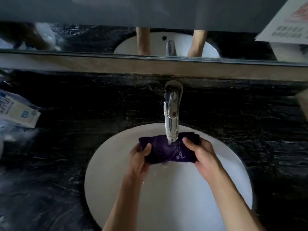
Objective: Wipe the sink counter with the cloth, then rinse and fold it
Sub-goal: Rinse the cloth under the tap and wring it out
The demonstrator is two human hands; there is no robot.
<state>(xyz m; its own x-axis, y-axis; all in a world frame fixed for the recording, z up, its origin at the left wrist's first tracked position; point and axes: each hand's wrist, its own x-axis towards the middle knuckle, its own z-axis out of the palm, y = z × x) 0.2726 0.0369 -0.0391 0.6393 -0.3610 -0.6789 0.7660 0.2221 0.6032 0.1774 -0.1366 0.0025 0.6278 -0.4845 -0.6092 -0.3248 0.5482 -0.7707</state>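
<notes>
Holding the dark purple cloth stretched out over the white sink, the left hand and right hand pinch its two ends so water from the tap can land on its middle.

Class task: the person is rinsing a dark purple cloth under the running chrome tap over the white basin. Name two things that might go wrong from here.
1. Water strikes the dark purple cloth just under the chrome tap and may splash onto the black marble counter, wetting it again.
2. The left hand and right hand grip only the ends; the soaked middle could sag, drip or slip into the white basin.
</notes>
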